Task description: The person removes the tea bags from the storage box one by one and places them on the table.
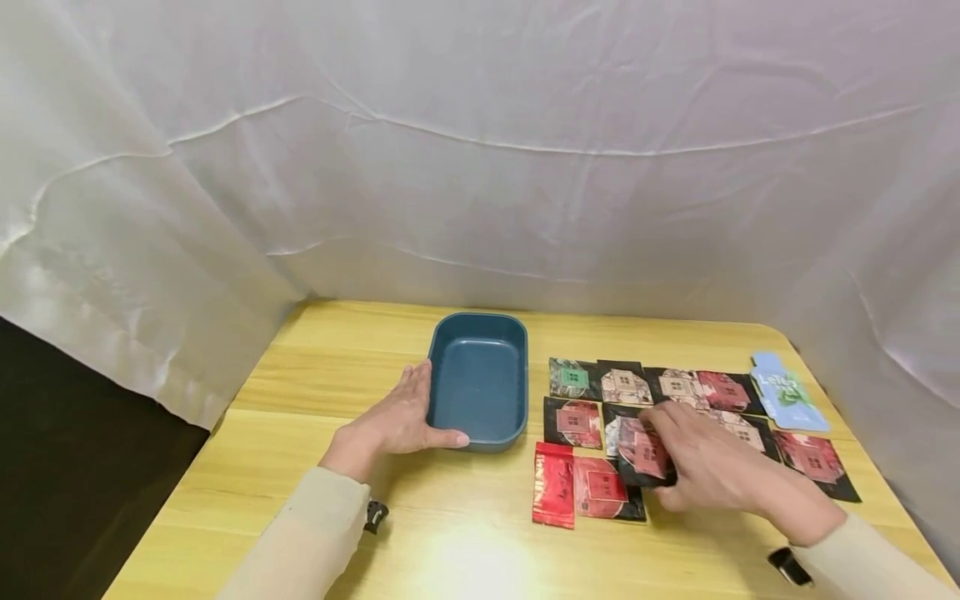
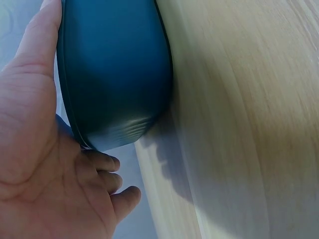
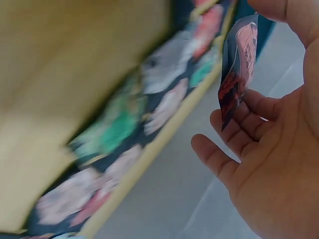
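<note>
A blue rectangular container [image 1: 477, 442] stands on the table. My left hand [image 1: 390, 417] rests against its near left corner, fingers extended along the side and thumb at the near rim. In the left wrist view, the container's outer wall [image 2: 114, 74] overlaps some fingertips. My right hand [image 1: 708, 458] pinches a black sachet with a pinkish-red label [image 1: 647, 454], raised over the other sachets. Seen in the right wrist view, this sachet [image 3: 241, 64] stands on edge between thumb and fingers, the lower fingers [image 3: 214, 154] spread loosely.
Several flat sachets lie in rows right of the container, including a green-labelled one [image 1: 573, 379] and a shiny red packet [image 1: 553, 485]. A light-blue pouch [image 1: 789, 392] lies at the far right. White fabric [image 1: 525, 208] hangs behind the wooden table [image 1: 337, 342].
</note>
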Action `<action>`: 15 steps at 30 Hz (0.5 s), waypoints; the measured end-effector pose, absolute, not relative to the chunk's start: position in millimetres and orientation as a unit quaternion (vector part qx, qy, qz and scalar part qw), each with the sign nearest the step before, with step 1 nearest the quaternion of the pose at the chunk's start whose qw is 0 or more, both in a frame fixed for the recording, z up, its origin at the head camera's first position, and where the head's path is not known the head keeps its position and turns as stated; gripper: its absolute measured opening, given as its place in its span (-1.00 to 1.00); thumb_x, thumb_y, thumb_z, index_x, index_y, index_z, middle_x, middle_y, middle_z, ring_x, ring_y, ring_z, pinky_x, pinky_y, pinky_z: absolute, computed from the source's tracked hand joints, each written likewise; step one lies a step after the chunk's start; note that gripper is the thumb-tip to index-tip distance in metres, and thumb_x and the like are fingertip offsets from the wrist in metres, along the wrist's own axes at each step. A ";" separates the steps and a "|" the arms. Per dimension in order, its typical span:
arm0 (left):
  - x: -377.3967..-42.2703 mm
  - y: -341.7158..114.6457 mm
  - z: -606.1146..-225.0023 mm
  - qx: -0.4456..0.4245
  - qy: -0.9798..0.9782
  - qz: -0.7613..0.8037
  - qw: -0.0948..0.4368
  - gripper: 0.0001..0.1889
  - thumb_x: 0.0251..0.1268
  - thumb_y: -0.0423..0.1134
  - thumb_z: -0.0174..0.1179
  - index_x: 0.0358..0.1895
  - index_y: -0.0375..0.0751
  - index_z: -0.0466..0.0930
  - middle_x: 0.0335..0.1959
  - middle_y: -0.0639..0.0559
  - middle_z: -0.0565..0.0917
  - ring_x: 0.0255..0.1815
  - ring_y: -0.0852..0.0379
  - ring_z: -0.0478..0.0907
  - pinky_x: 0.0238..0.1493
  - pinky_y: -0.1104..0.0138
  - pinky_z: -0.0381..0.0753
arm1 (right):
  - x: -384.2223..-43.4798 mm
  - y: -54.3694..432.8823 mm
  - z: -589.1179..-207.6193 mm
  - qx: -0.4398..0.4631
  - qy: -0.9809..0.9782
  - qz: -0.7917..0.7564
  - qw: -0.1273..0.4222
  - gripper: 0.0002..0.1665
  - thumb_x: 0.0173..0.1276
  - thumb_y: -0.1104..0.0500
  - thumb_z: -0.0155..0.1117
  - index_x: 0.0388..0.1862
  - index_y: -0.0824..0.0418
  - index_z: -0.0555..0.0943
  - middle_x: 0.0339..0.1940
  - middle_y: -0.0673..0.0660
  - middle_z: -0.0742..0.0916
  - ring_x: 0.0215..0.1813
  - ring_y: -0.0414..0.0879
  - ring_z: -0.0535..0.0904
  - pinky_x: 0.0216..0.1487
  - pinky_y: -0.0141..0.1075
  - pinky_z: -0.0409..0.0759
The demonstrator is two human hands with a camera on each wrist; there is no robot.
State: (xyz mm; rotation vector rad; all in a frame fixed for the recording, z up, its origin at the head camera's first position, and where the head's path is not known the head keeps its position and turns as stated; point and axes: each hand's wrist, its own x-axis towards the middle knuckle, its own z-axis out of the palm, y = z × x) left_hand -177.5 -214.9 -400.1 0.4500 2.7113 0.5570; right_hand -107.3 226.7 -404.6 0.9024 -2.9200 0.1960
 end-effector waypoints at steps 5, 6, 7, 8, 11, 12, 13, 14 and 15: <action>-179.5 -221.3 -398.4 0.153 0.954 0.190 0.173 0.56 0.01 0.58 0.38 0.70 -0.39 -0.41 0.76 -0.31 -0.23 0.77 -0.27 -0.32 0.72 -0.11 -0.05 | -89.7 244.5 -421.6 0.287 -0.956 0.066 0.014 0.09 -0.17 -0.18 0.68 0.32 0.26 0.50 0.10 0.10 0.63 0.04 -0.02 0.57 0.02 0.05 0.69; -179.7 -222.2 -398.2 0.152 0.954 0.190 0.173 0.56 0.01 0.59 0.38 0.70 -0.39 -0.40 0.76 -0.32 -0.23 0.77 -0.28 -0.32 0.72 -0.11 -0.05 | -87.7 246.5 -424.3 0.286 -0.956 0.065 0.008 0.09 -0.18 -0.18 0.69 0.33 0.25 0.49 0.10 0.10 0.63 0.04 -0.02 0.58 0.02 0.06 0.69; -179.8 -222.9 -397.8 0.152 0.954 0.192 0.172 0.56 0.01 0.58 0.38 0.70 -0.39 -0.40 0.76 -0.32 -0.23 0.77 -0.28 -0.33 0.72 -0.12 -0.05 | -85.9 248.2 -426.8 0.285 -0.956 0.064 0.004 0.09 -0.18 -0.18 0.70 0.33 0.23 0.49 0.10 0.09 0.62 0.05 -0.02 0.58 0.02 0.07 0.69; -179.9 -223.4 -397.7 0.151 0.954 0.191 0.173 0.56 0.01 0.59 0.37 0.71 -0.39 -0.41 0.76 -0.31 -0.23 0.77 -0.27 -0.33 0.72 -0.11 -0.05 | -84.6 249.4 -429.0 0.285 -0.956 0.065 0.000 0.10 -0.18 -0.18 0.70 0.33 0.23 0.49 0.10 0.09 0.62 0.06 -0.01 0.58 0.03 0.08 0.69; -180.4 -225.0 -398.4 0.154 0.954 0.194 0.170 0.56 0.02 0.58 0.37 0.70 -0.41 -0.39 0.76 -0.34 -0.22 0.77 -0.30 -0.31 0.72 -0.13 -0.03 | -83.0 250.4 -434.2 0.283 -0.957 0.067 -0.007 0.11 -0.18 -0.17 0.70 0.35 0.23 0.49 0.15 0.14 0.63 0.16 0.10 0.61 0.14 0.17 0.67; -180.6 -225.6 -398.7 0.154 0.954 0.196 0.170 0.56 0.02 0.58 0.38 0.70 -0.41 -0.39 0.76 -0.34 -0.22 0.77 -0.31 -0.31 0.71 -0.14 -0.02 | -83.0 250.1 -435.7 0.283 -0.957 0.066 -0.008 0.12 -0.18 -0.17 0.70 0.36 0.23 0.49 0.18 0.16 0.63 0.21 0.15 0.61 0.18 0.20 0.66; -180.8 -225.9 -399.0 0.153 0.953 0.196 0.171 0.55 0.03 0.57 0.38 0.70 -0.40 -0.40 0.76 -0.33 -0.23 0.77 -0.30 -0.32 0.72 -0.13 -0.03 | -83.1 249.6 -437.1 0.282 -0.957 0.066 -0.010 0.12 -0.18 -0.17 0.70 0.36 0.24 0.49 0.19 0.18 0.63 0.23 0.17 0.61 0.21 0.21 0.65; -181.1 -226.3 -399.2 0.153 0.953 0.197 0.171 0.55 0.03 0.56 0.39 0.70 -0.41 -0.39 0.76 -0.33 -0.22 0.77 -0.31 -0.31 0.72 -0.13 -0.03 | -83.4 248.9 -438.1 0.282 -0.957 0.066 -0.012 0.12 -0.17 -0.17 0.69 0.38 0.24 0.48 0.22 0.20 0.63 0.25 0.20 0.60 0.23 0.22 0.64; -181.4 -226.6 -399.5 0.153 0.953 0.200 0.170 0.55 0.03 0.55 0.39 0.70 -0.41 -0.39 0.75 -0.34 -0.22 0.77 -0.31 -0.31 0.71 -0.14 -0.03 | -83.7 248.2 -438.9 0.280 -0.958 0.065 -0.015 0.13 -0.16 -0.18 0.69 0.39 0.25 0.47 0.25 0.22 0.63 0.28 0.23 0.59 0.26 0.24 0.62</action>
